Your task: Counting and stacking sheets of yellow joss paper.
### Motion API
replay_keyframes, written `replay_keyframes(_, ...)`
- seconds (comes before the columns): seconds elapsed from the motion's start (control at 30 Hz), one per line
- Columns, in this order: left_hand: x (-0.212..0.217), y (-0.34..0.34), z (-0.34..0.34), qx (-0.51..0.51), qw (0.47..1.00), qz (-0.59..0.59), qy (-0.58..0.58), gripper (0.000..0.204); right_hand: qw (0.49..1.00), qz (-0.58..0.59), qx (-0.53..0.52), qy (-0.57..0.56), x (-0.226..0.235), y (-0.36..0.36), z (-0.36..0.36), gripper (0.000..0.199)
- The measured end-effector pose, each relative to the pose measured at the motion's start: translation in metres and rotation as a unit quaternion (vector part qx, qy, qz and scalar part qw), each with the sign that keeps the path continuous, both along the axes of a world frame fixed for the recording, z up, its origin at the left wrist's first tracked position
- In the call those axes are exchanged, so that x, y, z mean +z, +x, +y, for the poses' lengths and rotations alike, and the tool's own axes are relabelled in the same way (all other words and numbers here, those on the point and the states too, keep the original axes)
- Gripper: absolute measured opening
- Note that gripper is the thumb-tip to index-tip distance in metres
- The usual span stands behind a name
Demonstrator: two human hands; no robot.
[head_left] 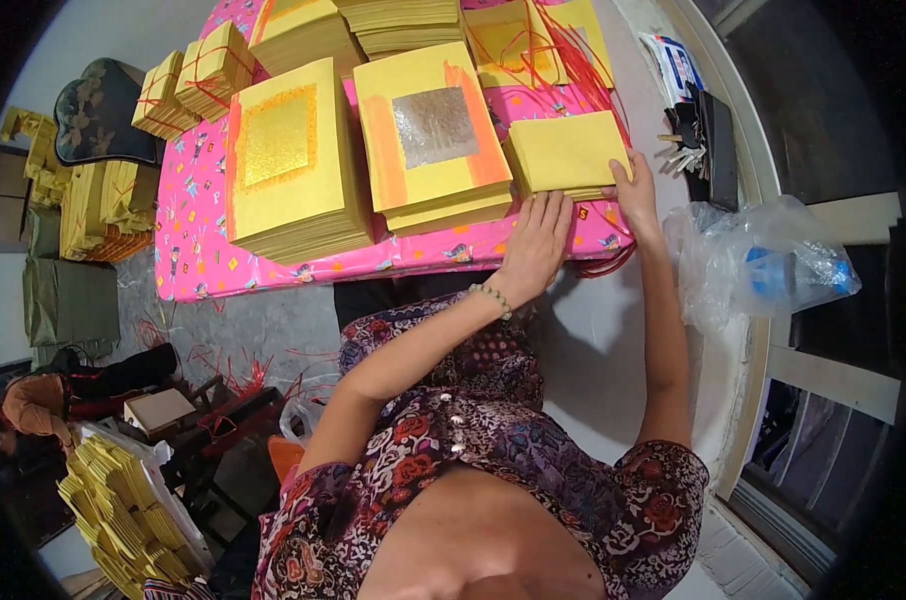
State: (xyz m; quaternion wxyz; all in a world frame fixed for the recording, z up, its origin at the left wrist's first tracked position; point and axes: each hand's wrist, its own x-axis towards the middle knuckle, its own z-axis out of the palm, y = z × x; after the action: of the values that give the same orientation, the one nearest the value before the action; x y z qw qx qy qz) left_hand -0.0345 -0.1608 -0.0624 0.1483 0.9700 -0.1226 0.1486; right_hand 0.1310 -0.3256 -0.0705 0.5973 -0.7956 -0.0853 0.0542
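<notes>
Floral blouse; yellow stack just beyond left grip, touching.

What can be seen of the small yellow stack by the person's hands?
The small yellow stack looks like paper, plain on top, with layered edges at its front. It lies flat on the pink patterned cover, near the right front corner. The left hand's fingers appear to touch its front edge; the right hand is at its right front corner.

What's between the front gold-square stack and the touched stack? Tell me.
In the head view, the silver-square stack lies between the gold stack and the touched stack.
</notes>
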Motion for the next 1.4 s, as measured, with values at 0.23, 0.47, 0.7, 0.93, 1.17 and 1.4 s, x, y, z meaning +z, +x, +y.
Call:
replay_keyframes(0.23,0.001,-0.003,0.007,-0.019,1.0,0.005,-0.019,0.086,1.0,-0.011,0.012,-0.005,-0.002,0.0,-0.003,0.034)
replay_keyframes(0.47,-0.006,-0.007,0.014,-0.027,0.999,0.006,-0.031,0.081,0.999,-0.018,0.028,-0.018,-0.003,0.0,-0.003,0.034)
replay_keyframes(0.7,0.004,-0.01,0.006,-0.02,0.998,-0.022,-0.06,0.073,0.997,-0.054,0.015,-0.061,0.0,-0.007,0.001,0.033)
replay_keyframes(0.93,0.005,0.033,0.002,0.006,0.987,-0.109,-0.115,0.058,0.997,-0.05,0.015,-0.063,0.001,-0.009,0.001,0.033)
replay_keyframes(1.17,-0.02,0.048,0.01,-0.003,0.992,-0.121,-0.032,0.049,0.996,-0.036,0.009,-0.08,0.016,-0.019,0.008,0.033)
replay_keyframes(1.4,-0.022,0.049,0.008,0.003,0.995,-0.096,-0.036,0.052,0.914,-0.23,-0.025,-0.333,0.027,-0.023,0.003,0.042)
